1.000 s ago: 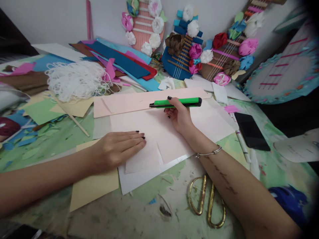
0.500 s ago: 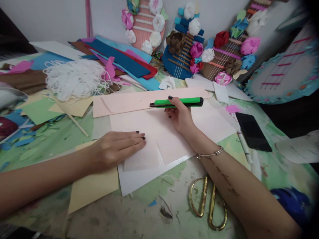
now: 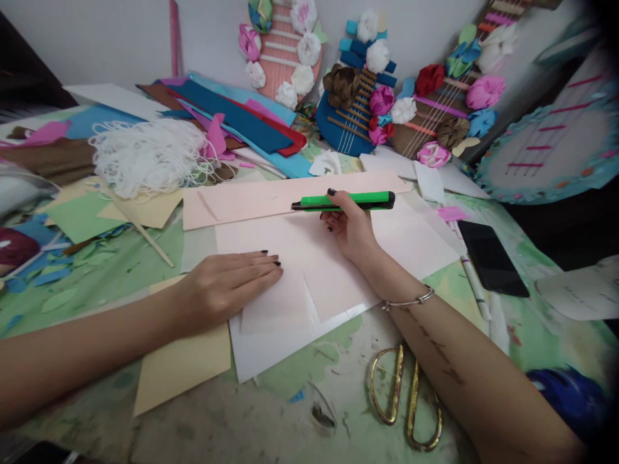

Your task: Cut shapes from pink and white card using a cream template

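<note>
My right hand (image 3: 351,229) is closed around a green and black utility knife (image 3: 345,201), held level over the pale pink paper sheets (image 3: 300,238), its tip pointing left. My left hand (image 3: 227,287) lies flat with fingers together and stretched out, pressing on the pink sheet near its lower left. A long pink strip (image 3: 271,196) lies just beyond the knife. White paper (image 3: 264,348) and a cream sheet (image 3: 186,361) sit under the pink sheets.
Gold scissors (image 3: 406,399) lie near my right forearm. A black phone (image 3: 491,258) and a white pen (image 3: 474,290) are to the right. White string tangle (image 3: 149,154), coloured paper stack (image 3: 242,116) and flower-decorated paper guitars (image 3: 358,96) fill the back.
</note>
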Demonstrator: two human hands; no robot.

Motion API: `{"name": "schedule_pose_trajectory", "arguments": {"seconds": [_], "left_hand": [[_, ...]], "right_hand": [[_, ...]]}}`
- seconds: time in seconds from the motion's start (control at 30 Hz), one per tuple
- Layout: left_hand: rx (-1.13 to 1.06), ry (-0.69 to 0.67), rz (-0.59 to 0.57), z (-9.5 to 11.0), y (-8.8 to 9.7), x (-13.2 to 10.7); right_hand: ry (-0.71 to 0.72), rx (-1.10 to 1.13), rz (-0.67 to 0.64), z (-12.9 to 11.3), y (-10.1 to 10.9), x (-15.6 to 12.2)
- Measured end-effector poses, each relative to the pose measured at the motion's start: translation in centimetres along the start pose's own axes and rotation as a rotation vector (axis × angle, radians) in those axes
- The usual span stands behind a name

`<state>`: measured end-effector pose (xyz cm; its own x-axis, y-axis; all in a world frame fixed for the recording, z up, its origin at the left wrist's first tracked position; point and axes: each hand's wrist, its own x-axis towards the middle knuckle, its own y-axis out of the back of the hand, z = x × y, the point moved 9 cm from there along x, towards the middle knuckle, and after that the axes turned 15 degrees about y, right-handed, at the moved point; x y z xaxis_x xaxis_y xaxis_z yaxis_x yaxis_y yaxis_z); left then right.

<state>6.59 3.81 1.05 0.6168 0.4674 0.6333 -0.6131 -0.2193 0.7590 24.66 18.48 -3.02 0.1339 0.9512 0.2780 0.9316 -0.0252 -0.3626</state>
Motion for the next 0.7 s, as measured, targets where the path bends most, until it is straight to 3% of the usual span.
{"name": "schedule_pose_trajectory", "arguments": {"seconds": [0.7], "left_hand": [[0.01,0.024,-0.043,-0.17,0.32,-0.5]], "right_hand": [[0.007,0.004,0.017,-0.14,0.07,-0.07]]}}
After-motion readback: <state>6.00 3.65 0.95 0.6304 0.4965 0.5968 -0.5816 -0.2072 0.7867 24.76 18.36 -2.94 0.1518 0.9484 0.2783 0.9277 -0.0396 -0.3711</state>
